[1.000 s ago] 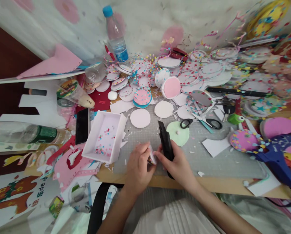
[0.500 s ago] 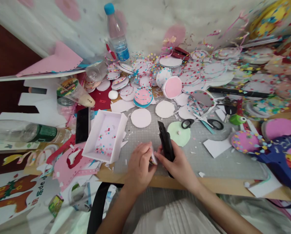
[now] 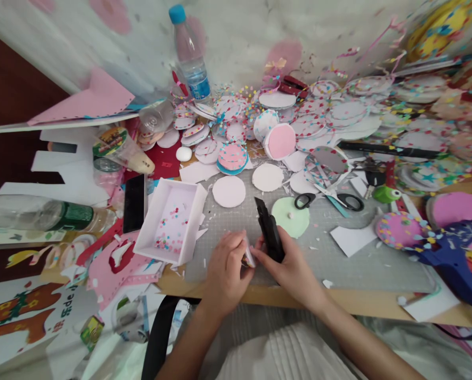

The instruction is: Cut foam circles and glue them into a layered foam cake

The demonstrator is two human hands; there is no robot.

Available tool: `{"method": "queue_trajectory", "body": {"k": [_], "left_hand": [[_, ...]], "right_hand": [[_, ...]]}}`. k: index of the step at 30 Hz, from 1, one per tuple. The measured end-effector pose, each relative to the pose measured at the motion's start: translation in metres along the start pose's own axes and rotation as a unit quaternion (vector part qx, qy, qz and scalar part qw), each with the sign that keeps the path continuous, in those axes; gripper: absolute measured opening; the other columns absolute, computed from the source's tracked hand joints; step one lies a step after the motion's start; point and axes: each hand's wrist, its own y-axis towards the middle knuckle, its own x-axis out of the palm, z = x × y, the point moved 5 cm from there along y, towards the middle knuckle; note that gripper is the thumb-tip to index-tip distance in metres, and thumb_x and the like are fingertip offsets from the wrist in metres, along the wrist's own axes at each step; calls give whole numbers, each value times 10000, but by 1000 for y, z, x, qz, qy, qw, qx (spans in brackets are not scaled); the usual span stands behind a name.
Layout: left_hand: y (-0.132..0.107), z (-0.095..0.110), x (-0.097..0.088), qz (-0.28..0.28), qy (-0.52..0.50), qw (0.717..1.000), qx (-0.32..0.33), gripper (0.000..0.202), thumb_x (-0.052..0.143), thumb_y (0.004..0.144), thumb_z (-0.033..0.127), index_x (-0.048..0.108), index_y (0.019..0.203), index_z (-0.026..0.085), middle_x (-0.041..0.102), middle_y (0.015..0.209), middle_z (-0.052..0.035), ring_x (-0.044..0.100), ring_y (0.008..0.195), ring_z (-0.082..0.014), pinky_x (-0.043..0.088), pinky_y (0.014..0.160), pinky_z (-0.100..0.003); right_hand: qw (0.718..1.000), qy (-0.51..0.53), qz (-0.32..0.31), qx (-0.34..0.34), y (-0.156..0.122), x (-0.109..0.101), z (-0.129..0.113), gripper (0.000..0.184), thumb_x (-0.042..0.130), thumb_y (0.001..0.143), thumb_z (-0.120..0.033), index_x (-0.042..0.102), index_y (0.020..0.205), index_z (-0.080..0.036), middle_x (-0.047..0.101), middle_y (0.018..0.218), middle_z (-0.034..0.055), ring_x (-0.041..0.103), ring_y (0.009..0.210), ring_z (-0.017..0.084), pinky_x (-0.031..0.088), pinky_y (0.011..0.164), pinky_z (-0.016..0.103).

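Note:
Near the table's front edge, my left hand [image 3: 228, 264] is closed around a small whitish piece [image 3: 249, 255] with some colour on it; the fingers cover most of it, so its kind is unclear. My right hand [image 3: 289, 264] grips a black utility knife [image 3: 270, 229], its dark blade end tilted up and away from me. The right thumb and fingertips reach close to the piece in my left hand. Just beyond the knife lies a light green foam disc [image 3: 299, 219] with a small white ball on it. Two pale round discs, one white disc [image 3: 228, 191] among them, lie farther back.
A white box [image 3: 144, 243] with small confetti dots stands left of my hands, beside a black phone [image 3: 134, 203]. Black-handled scissors [image 3: 346, 200] and a blue glue gun [image 3: 453, 258] are to the right. Decorated discs crowd the back, near a water bottle [image 3: 192, 63]. Everything rests on a grey cutting mat [image 3: 362, 274].
Almost nothing differs. The knife's upper end has tipped very slightly to the left, and both hands keep their hold.

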Motion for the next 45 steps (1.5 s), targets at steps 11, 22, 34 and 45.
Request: {"method": "queue_trajectory", "body": {"k": [11,22,34,45], "left_hand": [[2,-10,-4,15,-8,998,-64,565,723,786,210,432,1266,149,611,1247,-179,584,1192,-286,509,995,-519],[8,-31,-18,-30,47,993,-101,575,694,804,428,467,1272,184,660,1157,-135,603,1125,-307,452,1011,-514],[11,-35,-21,-132,74,982,-110,546,622,820,394,448,1275,148,606,1159,-157,559,1094,-319,440,954,-485],[11,-42,-22,-175,54,978,-97,565,597,856,459,444,1322,178,589,1156,-140,562,1073,-306,447,912,-451]], "right_hand": [[997,-73,-7,-13,-3,-7,1,78,557,881,-278,497,879,-228,622,775,-1,605,691,168,488,659,272],[966,-202,-164,-5,-44,-34,-1,443,389,1003,-350,390,1442,-287,589,1370,62,595,1205,226,494,971,359],[950,-231,-210,-31,-41,-29,-1,513,440,988,-307,342,1492,-313,626,1325,62,635,1150,243,525,949,410],[944,-239,-229,-4,-40,-27,2,509,398,1004,-347,302,1504,-334,640,1302,56,637,1138,243,526,929,416]]}}
